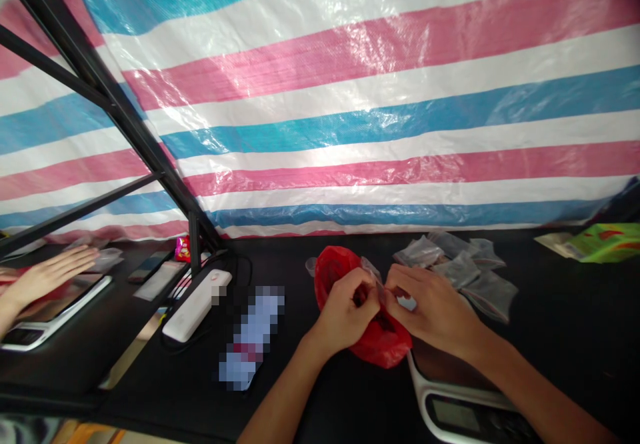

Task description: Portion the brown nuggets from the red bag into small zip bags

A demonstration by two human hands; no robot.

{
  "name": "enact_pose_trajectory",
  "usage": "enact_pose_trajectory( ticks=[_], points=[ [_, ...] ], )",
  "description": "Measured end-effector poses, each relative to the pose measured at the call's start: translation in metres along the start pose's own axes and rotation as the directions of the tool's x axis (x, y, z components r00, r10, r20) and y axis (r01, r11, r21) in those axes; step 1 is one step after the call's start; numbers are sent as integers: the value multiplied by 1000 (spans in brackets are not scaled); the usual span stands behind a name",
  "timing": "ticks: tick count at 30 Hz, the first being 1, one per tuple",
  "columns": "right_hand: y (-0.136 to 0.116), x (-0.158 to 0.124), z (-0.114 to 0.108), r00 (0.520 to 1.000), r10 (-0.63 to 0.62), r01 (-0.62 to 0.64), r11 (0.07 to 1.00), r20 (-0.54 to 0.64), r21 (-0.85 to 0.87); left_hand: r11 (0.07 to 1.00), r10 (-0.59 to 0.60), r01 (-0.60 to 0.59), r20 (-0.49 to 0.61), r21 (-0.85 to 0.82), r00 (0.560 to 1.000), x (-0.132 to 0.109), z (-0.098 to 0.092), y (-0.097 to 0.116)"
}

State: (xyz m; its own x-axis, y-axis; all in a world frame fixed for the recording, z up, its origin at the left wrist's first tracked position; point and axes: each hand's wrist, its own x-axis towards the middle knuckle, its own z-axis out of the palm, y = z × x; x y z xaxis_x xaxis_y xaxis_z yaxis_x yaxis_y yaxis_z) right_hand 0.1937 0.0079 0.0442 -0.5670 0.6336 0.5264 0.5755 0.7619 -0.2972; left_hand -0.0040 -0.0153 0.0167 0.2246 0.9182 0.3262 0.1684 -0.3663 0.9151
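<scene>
Above a red plastic bag with its mouth spread wide, my left hand and my right hand meet, fingertips close together. Both pinch a small clear plastic bag, of which only a crumpled piece shows between and behind the fingers. Its contents are hidden. Under my right forearm lies a digital scale with a white frame and a small display. Several clear zip bags lie in a loose pile just beyond my right hand.
To the left are a white power strip with black cable and a blurred-out flat object. A black metal frame slants up there. Beyond it, another person's hand is over a second scale. A green packet lies far right.
</scene>
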Motion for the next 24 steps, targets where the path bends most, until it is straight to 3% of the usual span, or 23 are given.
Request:
enact_pose_trajectory(
  ticks=[5, 11, 14, 20, 24],
  points=[
    [4, 0, -6, 990, 28, -31, 999, -142, -20, 1000, -2, 1, -46, -23, 999, 0, 2, -2],
    [13, -2, -2, 990, 90, -91, 996, -110, -1, 960, -116, 55, -211, -276, 971, 5, -2, -1],
    [19, -5, 4, 987, 140, -141, 990, -79, -4, 924, -173, 78, -227, -375, 958, 7, -8, -6],
    [18, -4, 10, 970, 241, -237, 906, 32, 350, 874, -156, 58, -167, -482, 974, 1, -17, -16],
    [13, -1, 11, 973, 226, -217, 857, 38, 468, 903, -126, 55, -141, -425, 982, 3, -18, -10]
  ],
)
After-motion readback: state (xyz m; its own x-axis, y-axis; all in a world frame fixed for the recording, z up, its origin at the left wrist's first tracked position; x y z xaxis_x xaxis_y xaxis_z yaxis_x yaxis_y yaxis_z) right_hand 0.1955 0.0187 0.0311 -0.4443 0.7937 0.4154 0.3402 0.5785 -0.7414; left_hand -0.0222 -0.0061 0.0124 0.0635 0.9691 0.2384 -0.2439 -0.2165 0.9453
